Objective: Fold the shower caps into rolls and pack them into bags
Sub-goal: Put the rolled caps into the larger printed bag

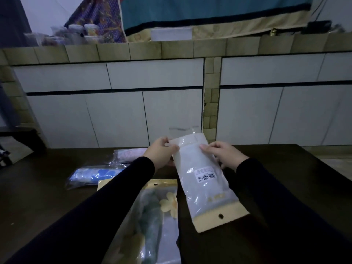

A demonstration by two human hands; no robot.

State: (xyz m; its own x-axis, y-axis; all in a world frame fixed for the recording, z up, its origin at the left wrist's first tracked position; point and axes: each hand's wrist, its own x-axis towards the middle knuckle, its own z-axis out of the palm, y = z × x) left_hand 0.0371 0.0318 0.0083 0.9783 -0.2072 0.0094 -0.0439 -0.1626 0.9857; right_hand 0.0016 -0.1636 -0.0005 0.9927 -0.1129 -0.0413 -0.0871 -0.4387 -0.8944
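Observation:
Both hands hold a long clear bag [203, 180] with a barcode label and a cream header strip with a hole at its near end. It is lifted above the dark table [47, 187], its open flap pointing away from me. My left hand [162, 151] pinches the bag's far left edge near the flap. My right hand [222, 155] grips the far right edge, fingers over the front. The bag looks filled with something pale; what it is cannot be made out. A packed bag with a green roll and yellow flower print [154, 216] lies under my left forearm.
A bag with a blue-patterned roll [95, 175] and a pale pinkish one [129, 154] lie on the table to the left. Behind the table stand white cabinet doors [114, 115] under a tiled counter [171, 48] with jars [76, 33] and hanging cloths.

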